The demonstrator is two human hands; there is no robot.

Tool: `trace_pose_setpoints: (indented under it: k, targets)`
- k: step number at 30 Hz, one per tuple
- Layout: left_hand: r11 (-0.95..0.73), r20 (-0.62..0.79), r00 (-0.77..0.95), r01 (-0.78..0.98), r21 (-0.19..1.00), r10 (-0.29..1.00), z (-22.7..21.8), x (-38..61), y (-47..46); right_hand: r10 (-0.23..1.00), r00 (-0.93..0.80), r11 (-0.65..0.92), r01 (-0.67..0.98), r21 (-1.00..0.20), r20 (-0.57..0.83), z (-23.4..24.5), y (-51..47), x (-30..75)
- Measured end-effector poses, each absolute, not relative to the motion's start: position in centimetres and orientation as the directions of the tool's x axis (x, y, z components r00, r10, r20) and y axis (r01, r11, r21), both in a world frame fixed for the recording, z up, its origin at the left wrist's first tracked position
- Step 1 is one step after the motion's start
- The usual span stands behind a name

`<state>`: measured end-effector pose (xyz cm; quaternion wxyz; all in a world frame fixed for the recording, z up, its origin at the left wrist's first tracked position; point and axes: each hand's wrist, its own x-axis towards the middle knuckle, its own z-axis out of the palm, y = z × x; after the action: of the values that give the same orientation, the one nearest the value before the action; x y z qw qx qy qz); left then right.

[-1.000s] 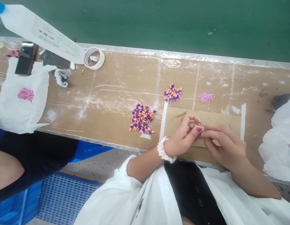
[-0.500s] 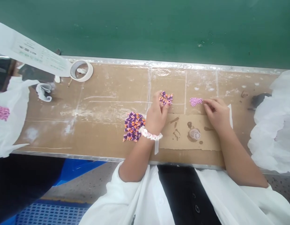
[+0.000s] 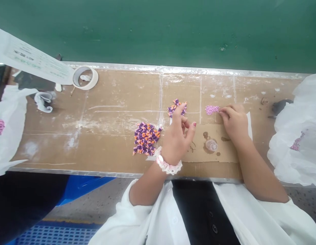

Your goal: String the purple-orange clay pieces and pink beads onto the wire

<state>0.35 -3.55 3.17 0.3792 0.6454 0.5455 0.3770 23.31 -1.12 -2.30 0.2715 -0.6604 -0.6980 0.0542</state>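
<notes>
My left hand (image 3: 177, 137), with a lacy white scrunchie at the wrist, hovers just in front of a small cluster of purple and orange pieces (image 3: 176, 102). Its index finger is stretched out, the thumb stands apart, and nothing shows between them. Left of the wrist lies a larger pile of the same pieces (image 3: 147, 137). My right hand (image 3: 235, 122) is closed in a pinch at the right edge of a patch of tiny pink beads (image 3: 212, 109). Whatever its fingertips hold is too small to make out. Between the hands, a small clear cup (image 3: 211, 145) stands on a cardboard piece (image 3: 198, 156) with dark stains.
A roll of tape (image 3: 93, 81) and a printed paper strip (image 3: 43, 63) lie at the back left. Crumpled white sheets with pink bits flank both sides, one on the left (image 3: 10, 143) and one on the right (image 3: 282, 163). A green surface (image 3: 158, 34) borders the cardboard-covered bench.
My left hand has drawn back toward me from the small purple cluster, its index finger straightening and its thumb moving apart. My right hand stays pinched at the bead patch.
</notes>
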Motion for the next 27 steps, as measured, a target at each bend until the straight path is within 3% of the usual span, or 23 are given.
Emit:
trace_pose_setpoints:
  k: [6,9,12,14,18,27]
  targets:
    - [-0.075,-0.008,0.261,0.309,0.948,0.965,3.2,1.9,-4.1,0.956,0.034,0.131,0.838,-0.529,0.291,-1.6,-1.0,23.0]
    - [0.124,-0.159,0.346,0.123,0.985,0.925,3.1,2.8,-4.3,0.949,-0.032,0.227,0.760,-0.609,0.314,0.2,-2.4,22.7]
    - [0.430,-0.319,0.450,-0.167,0.887,0.834,3.0,3.5,-4.6,0.934,-0.145,0.356,0.459,-0.814,0.326,2.3,-4.3,21.8]
    - [0.563,-0.368,0.512,-0.299,0.771,0.776,3.0,3.8,-4.7,0.924,-0.206,0.371,0.294,-0.881,0.321,3.1,-5.3,21.2]
    - [0.635,-0.381,0.552,-0.392,0.666,0.741,3.4,3.7,-4.7,0.895,-0.267,0.421,0.245,-0.873,0.357,3.5,-6.1,20.6]
    - [0.619,-0.391,0.547,-0.326,0.715,0.740,4.1,3.1,-4.9,0.827,-0.207,0.557,0.430,-0.711,0.523,3.6,-6.9,20.0]
